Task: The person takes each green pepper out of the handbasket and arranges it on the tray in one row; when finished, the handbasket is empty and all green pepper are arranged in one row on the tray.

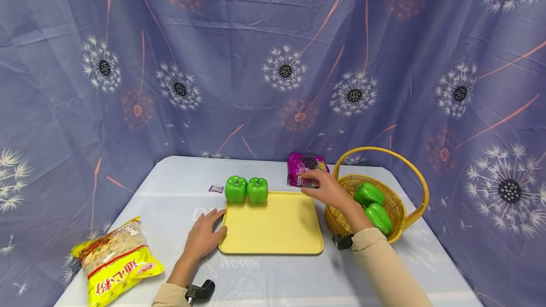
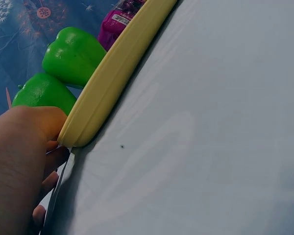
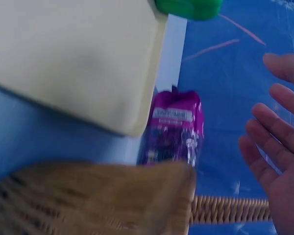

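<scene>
My left hand (image 1: 203, 236) is at the left side of a yellow tray (image 1: 273, 231), its thumb against the rim and its fingers extended. In the left wrist view that hand (image 2: 19, 156) meets the tray's corner. Two green bell peppers (image 1: 236, 189) stand side by side at the tray's far left corner. Over the gap between the tray and a wicker basket (image 1: 339, 219), my right hand (image 1: 327, 189) hovers with nothing in its relaxed fingers. Inside the basket lie two more green bell peppers (image 1: 378, 218), partly covered by the right wrist.
A purple snack bag (image 1: 294, 169) lies behind the tray, partly hidden by the right hand. Left of the peppers is a small purple packet (image 1: 216, 188). A yellow bag of pasta (image 1: 117, 262) rests at the table's left edge. The basket's tall handle (image 1: 420, 174) arches upward.
</scene>
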